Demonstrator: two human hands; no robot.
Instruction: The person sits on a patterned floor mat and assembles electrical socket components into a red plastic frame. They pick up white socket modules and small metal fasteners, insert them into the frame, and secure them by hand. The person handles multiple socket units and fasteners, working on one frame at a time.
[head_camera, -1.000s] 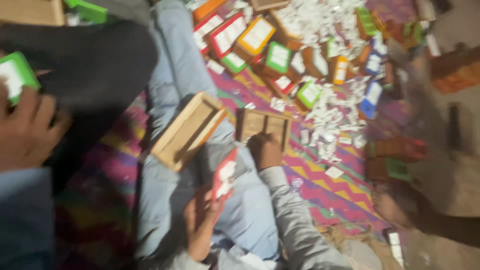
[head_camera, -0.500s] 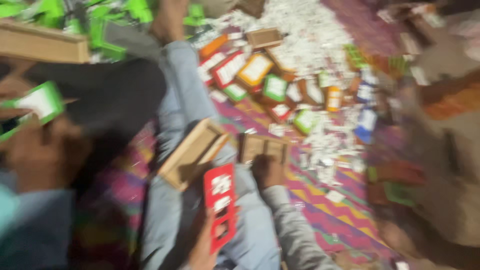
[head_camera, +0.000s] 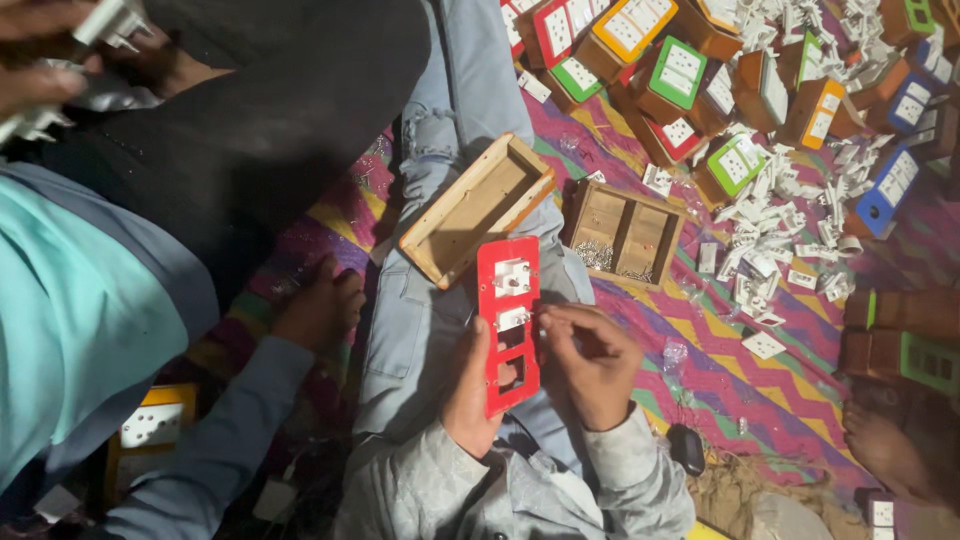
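Observation:
My left hand (head_camera: 468, 395) grips a red switch plate (head_camera: 497, 300) from the left, holding it upright over my jeans-clad lap. The plate carries two white modules near its top and has empty cut-outs below. My right hand (head_camera: 592, 362) is at the plate's right edge, fingertips pinched beside the lower white module. An open wooden box (head_camera: 475, 210) lies tilted on my leg just above the plate. A small divided wooden tray (head_camera: 622, 232) with screws in it sits to the right of that box.
Several finished boxes with coloured faceplates (head_camera: 680, 70) and a heap of loose white parts (head_camera: 780, 220) cover the patterned mat ahead. Another person's hands (head_camera: 60, 40) hold white parts at top left. A blue-sleeved hand (head_camera: 320, 305) rests on the mat. A bare foot (head_camera: 890, 450) lies at right.
My right hand has come back from the divided tray to the red plate's edge. The left hand has turned the plate face-up and kept hold of it.

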